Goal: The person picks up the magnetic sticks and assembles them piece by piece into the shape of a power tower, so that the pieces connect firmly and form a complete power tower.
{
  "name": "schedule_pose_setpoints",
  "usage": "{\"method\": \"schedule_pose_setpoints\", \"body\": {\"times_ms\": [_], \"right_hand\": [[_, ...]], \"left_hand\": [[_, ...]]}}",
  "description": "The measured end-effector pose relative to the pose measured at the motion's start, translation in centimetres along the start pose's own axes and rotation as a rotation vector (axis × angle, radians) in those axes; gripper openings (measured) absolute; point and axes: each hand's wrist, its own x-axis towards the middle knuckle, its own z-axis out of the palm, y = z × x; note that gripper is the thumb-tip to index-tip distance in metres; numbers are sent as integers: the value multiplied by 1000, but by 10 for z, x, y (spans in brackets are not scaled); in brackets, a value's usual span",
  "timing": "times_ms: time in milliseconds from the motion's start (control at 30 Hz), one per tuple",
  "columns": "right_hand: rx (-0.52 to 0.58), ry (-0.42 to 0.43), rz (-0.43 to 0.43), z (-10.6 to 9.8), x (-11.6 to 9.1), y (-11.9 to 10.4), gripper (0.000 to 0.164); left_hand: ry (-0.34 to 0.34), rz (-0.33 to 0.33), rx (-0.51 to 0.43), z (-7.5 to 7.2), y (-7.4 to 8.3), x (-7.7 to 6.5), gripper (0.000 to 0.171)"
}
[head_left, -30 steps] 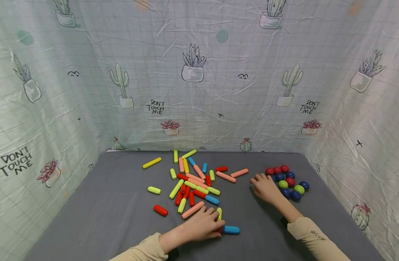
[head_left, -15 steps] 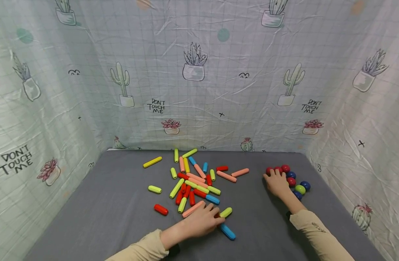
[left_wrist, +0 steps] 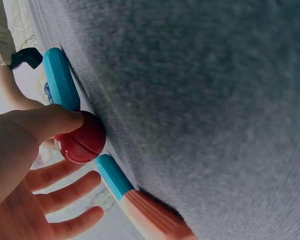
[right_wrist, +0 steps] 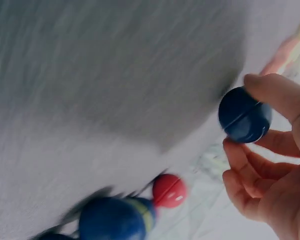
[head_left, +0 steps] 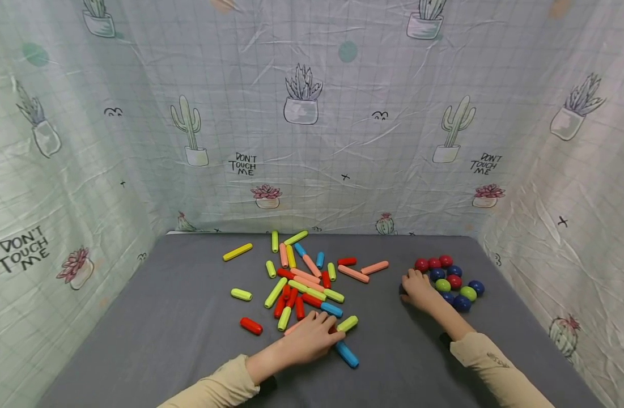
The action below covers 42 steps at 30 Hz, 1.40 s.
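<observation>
My left hand [head_left: 312,339] pinches a small red ball [left_wrist: 85,137] between thumb and fingers, low over the dark table. A blue ribbed stick [head_left: 347,355] joins the ball at one side. A lime stick [head_left: 348,323] extends from beside it toward the back right; its inner end is hidden by the fingers in the head view. My right hand [head_left: 420,290] pinches a dark blue ball [right_wrist: 245,115] with a groove round it, just left of the ball group. Red, blue and lime balls [head_left: 454,281] lie together beyond that hand.
Several short and long sticks in red, lime, pink, yellow and blue lie in a loose pile [head_left: 305,288] at the table's middle. A red stick [head_left: 251,326] and a lime stick [head_left: 241,294] sit apart to its left. A patterned curtain [head_left: 342,141] encloses the table [head_left: 153,317].
My right hand reached over the balls, then drew back left with a blue ball. My left hand shifted slightly left, and the blue and lime sticks swung round with the red ball.
</observation>
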Motion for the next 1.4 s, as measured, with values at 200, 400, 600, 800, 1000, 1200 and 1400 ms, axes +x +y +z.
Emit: {"method": "schedule_pose_setpoints", "body": {"times_ms": [200, 400, 600, 800, 1000, 1200, 1400], "right_hand": [[-7, 46, -140, -6, -3, -29, 34], [-17, 114, -299, -12, -5, -56, 36], [-3, 219, -418, -18, -5, -73, 37], [10, 258, -474, -20, -5, -83, 38], [7, 209, -474, -22, -5, -89, 38], [16, 163, -454, -21, -4, -89, 39], [75, -10, -411, -18, 1, -86, 35]], "left_hand": [[-13, 0, 22, 1, -1, -2, 14], [-32, 3, 19, 1, -3, -2, 16], [-29, 8, 16, 1, -3, -2, 15], [-48, 12, 20, -1, -3, -2, 18], [-46, 14, 43, -1, -2, -2, 19], [-26, 7, 65, -2, -1, -1, 17], [-21, -1, 59, -2, -1, 1, 11]]}}
